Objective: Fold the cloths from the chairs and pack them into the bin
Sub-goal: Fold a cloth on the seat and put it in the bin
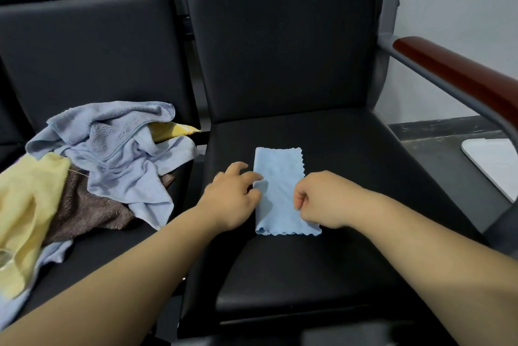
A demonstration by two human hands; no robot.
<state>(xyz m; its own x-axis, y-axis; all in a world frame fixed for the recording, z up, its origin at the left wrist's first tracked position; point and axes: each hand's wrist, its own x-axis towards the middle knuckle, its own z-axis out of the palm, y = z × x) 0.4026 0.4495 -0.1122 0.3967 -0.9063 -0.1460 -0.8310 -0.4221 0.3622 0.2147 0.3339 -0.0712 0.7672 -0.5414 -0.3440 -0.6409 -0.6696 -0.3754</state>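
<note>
Black chair seat [350, 155], folded blue cloth [280, 174] flat; left hand [234, 200] pinches one edge, right hand [322, 200] grips the other.

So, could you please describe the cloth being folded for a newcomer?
Find the black padded chair seat beside the red-brown wooden armrest. On it lies a light-blue scalloped-edge cloth, held by the left hand and right hand. Unlike the crumpled multicoloured towel pile alongside, it is neatly rectangular.
</note>
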